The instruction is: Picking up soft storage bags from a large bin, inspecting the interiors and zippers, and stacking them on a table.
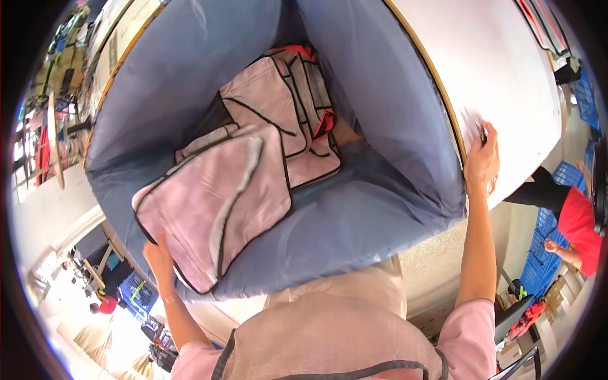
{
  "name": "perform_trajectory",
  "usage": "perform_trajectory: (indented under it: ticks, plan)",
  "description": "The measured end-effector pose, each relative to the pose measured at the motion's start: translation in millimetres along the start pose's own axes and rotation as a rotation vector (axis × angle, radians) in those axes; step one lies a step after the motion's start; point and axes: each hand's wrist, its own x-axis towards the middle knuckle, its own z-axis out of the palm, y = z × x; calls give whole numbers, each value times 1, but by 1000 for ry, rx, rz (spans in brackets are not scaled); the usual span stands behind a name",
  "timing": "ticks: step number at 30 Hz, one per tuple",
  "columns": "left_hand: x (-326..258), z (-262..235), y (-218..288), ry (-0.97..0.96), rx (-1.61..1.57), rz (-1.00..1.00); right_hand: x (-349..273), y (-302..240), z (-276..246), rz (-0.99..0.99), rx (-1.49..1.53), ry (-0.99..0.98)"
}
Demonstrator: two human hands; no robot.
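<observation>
My left hand [159, 258] is closed on the near left edge of a pale pinkish-grey fabric piece [209, 196] with black edge binding. The piece lies across the front of a blue cloth-lined bin [354, 202]. Deeper in the bin rest more sewn fabric pieces [266, 95] of the same kind, with black binding and red trim. At the bin's right rim, my right hand [484, 159] is closed around small metal scissors [478, 125]. Their blades point up and away over the white tabletop, and motion blurs them.
A white tabletop [500, 69] borders the bin on the right, along a wooden rim [437, 76]. Flat pieces with red and black edges [544, 25] lie at its far right. A person in red [579, 221] stands near blue crates [538, 253] to the right.
</observation>
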Motion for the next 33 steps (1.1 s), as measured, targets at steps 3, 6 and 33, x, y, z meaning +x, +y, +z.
perform_trajectory:
  ticks: [3, 6, 33]
  plan:
    - [12, -11, -35, 239, 104, 13, 4, -7, 2, 14, 21, 12]
    - [-31, -80, 50, 106, -315, -14, 2, -4, -8, -67, -6, 71]
    - [-66, -85, 413, -792, -1640, 318, -102, 198, -137, 785, 1046, 570]
